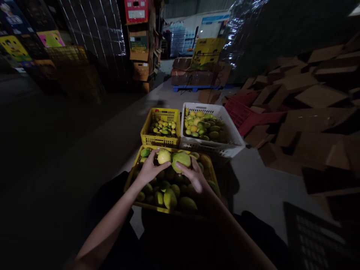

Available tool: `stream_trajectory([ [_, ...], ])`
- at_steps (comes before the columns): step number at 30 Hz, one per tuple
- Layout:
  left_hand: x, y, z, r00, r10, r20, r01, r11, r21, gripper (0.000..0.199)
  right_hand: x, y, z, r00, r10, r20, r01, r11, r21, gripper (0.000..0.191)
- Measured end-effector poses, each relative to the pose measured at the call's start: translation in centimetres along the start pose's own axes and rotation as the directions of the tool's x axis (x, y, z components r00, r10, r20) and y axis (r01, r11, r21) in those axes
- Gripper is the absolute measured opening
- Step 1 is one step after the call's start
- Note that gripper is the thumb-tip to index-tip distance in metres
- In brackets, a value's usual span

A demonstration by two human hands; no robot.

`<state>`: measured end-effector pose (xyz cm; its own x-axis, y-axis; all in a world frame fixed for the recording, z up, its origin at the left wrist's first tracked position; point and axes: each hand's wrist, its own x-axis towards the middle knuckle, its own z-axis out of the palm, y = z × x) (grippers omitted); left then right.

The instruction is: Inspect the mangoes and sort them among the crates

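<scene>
My left hand (149, 169) is closed around a pale yellow mango (164, 156), thumb in front. A larger green mango (182, 161) is in my right hand (195, 176), right beside the first one. Both hands are above a yellow plastic crate (133, 167) of mostly green mangoes (170, 198). Behind it on the left stands a smaller-looking yellow crate (160, 141) with yellow and green mangoes lying low inside. To its right, a white crate (232, 133) holds more mangoes in mixed yellow and green.
Flattened and open cardboard boxes (317, 123) pile up on the right around a red crate (239, 110). Farther back are a blue pallet (191, 89) with goods and a tall stack of cartons (140, 52). A dark slatted crate (315, 240) lies near the lower right.
</scene>
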<state>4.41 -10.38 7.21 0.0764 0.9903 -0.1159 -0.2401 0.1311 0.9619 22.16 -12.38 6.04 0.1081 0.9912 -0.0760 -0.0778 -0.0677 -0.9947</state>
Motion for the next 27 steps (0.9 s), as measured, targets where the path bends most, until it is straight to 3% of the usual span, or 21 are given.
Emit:
stream_trajectory([
  [2,0.0,0.2,-0.3,0.975,0.217,0.038,-0.221,0.96,0.173,0.049,0.0,0.3,-0.2,0.971,-0.229,-0.066,0.212,0.956,-0.203,0.068],
  [4,0.1,0.2,-0.6,0.943,0.318,0.1,-0.333,0.911,0.245,0.048,0.0,0.5,-0.5,0.921,-0.387,-0.043,0.346,0.864,-0.365,0.069],
  [9,0.7,-0.5,-1.2,0.889,0.422,0.177,-0.456,0.845,0.278,0.051,-0.2,0.6,-0.9,0.858,-0.514,-0.008,0.458,0.772,-0.441,0.062],
  [12,1.2,-0.9,-1.4,0.873,0.465,0.144,-0.487,0.827,0.281,0.054,-0.1,0.4,-1.0,0.863,-0.506,0.001,0.461,0.786,-0.413,0.066],
  [18,1.1,-0.4,-1.5,0.964,0.258,0.06,-0.261,0.965,0.041,0.056,0.3,-0.3,-1.4,0.957,-0.288,0.037,0.288,0.958,0.0,0.067],
  [23,0.8,-0.3,-1.5,0.996,0.067,0.066,-0.05,0.972,-0.229,0.057,0.1,-1.3,-1.9,0.978,-0.156,0.142,0.127,0.973,0.193,0.051],
  [27,0.6,-0.4,-1.2,0.996,-0.028,0.088,0.054,0.95,-0.309,0.043,0.1,-1.3,-2.1,0.977,-0.087,0.194,0.03,0.96,0.277,0.039],
])
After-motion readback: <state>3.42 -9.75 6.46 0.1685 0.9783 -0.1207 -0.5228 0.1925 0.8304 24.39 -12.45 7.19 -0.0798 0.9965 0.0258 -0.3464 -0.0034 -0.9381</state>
